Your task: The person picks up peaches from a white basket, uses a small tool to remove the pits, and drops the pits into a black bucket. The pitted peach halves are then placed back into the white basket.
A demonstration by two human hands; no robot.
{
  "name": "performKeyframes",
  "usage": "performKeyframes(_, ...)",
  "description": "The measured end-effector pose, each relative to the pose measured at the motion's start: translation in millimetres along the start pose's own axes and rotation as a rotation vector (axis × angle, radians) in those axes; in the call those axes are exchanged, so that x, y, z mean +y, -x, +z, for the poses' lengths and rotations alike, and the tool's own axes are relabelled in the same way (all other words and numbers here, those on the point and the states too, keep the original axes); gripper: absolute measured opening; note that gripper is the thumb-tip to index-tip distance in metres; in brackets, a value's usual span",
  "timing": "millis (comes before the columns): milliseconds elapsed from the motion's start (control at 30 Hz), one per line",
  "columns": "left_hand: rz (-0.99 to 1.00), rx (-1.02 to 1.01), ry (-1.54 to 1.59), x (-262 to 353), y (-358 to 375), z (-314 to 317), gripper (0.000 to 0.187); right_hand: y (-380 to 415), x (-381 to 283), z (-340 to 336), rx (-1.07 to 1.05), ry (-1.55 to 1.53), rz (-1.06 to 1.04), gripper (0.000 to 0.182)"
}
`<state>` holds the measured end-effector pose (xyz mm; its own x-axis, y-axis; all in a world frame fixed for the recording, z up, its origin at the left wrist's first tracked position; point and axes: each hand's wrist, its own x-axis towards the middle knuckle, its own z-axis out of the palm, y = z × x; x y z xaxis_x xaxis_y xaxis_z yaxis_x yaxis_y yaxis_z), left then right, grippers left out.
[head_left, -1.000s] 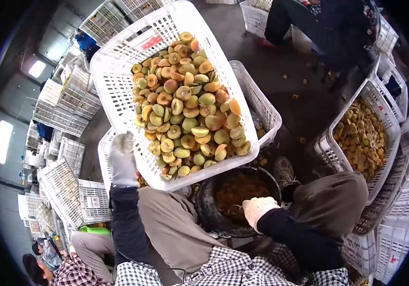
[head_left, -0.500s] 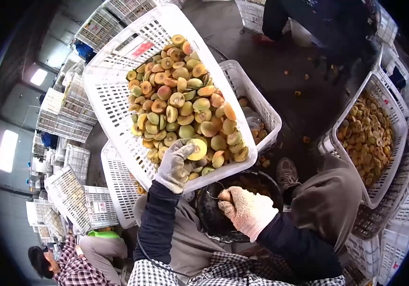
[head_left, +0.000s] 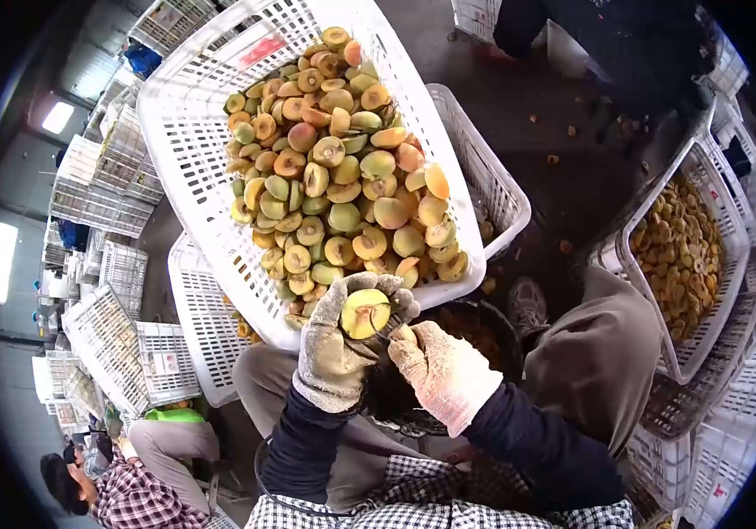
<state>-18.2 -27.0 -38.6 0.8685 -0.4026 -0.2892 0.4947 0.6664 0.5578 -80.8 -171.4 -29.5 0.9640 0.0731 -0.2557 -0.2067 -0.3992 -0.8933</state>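
My left hand [head_left: 336, 339], in a grey-stained work glove, cups a yellow stone-fruit half [head_left: 366, 315], cut face up with a brownish centre. Close beside it, my right hand [head_left: 447, 375] wears a pale, pinkish glove and is closed round a small hand tool with a thin curved wire end [head_left: 382, 332]. The wire end sits right at the fruit's lower edge. Just beyond both hands, a white plastic crate [head_left: 475, 269] is heaped with halved stone fruit [head_left: 343, 214], green to orange-red. Under my hands stands a black bucket [head_left: 510, 339], partly hidden, with fruit pieces inside.
Another white crate [head_left: 519, 207] sits under the heaped one. To the right, a crate [head_left: 685, 366] holds smaller orange-brown pieces. A person [head_left: 144, 485] in a checked shirt sits at lower left. Crate stacks [head_left: 100, 207] stand at left; fruit bits lie on the floor [head_left: 528, 167].
My left hand has drawn back from the crate's fruit towards me, bringing the stone-fruit half up to the tool. My right hand has shifted slightly left and up, meeting it.
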Motion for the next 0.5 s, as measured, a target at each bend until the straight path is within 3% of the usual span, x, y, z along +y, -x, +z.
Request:
performKeyframes(233, 0.056, 0.136, 0.091, -9, 2, 10, 0.037, -3, -11, 5, -0.093, -0.081, 0.083, 0.038)
performKeyframes(300, 0.120, 0.145, -0.066, -10, 0, 5, 0.037, -3, -4, 14, 0.033, -0.094, -0.145, 0.035)
performKeyframes(333, 0.124, 0.200, -0.062, -11, 0, 7, 0.036, -4, -3, 14, 0.028, -0.094, -0.144, 0.035)
performKeyframes(400, 0.138, 0.228, -0.118, -11, 3, 12, 0.036, -9, -7, 9, -0.248, -0.456, 0.140, 0.038)
performKeyframes(433, 0.153, 0.252, -0.175, -11, 3, 13, 0.036, -10, -13, 1, -0.250, -0.455, 0.140, 0.038)
performKeyframes(500, 0.153, 0.269, -0.162, -13, 5, 14, 0.036, -9, -27, -13, -0.476, -0.708, 0.500, 0.039)
